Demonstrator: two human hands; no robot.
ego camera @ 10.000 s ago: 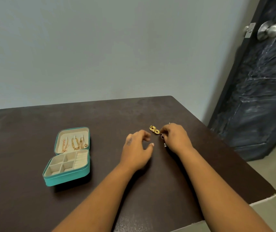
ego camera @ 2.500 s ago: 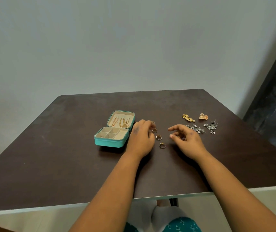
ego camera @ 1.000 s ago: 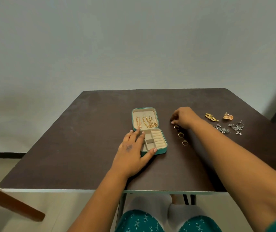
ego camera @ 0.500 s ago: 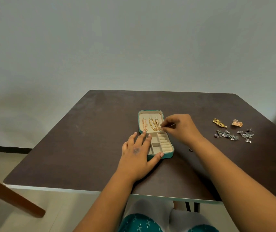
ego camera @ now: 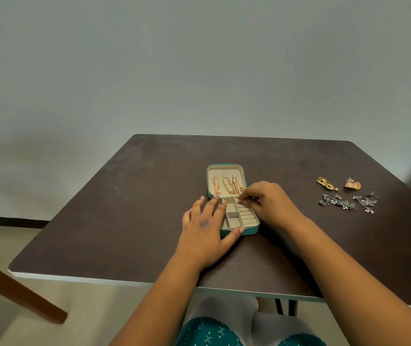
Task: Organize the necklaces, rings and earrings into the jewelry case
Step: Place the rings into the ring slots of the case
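The teal jewelry case (ego camera: 251, 231) lies open in the middle of the dark table (ego camera: 124, 221). Gold necklaces (ego camera: 228, 186) hang in its lid. My left hand (ego camera: 205, 233) rests on the case's left side, with the thumb pressed against the front wall. My right hand (ego camera: 272, 203) is pinched on a small ring at the far end of the cream ring rolls (ego camera: 248, 218). The ring itself barely shows. The other rings are hidden behind my right arm. A gold earring (ego camera: 325, 183), an orange earring (ego camera: 353, 184) and silver earrings (ego camera: 335, 203) lie at the right.
A brown wooden leg (ego camera: 12, 293) slants across the floor at the lower left. The table's near edge runs just above my knees. A plain grey wall stands behind the table.
My right hand has gone from the rings on the table to the case and lowered its pinched fingers to the ring rolls. My left hand has stayed on the case.
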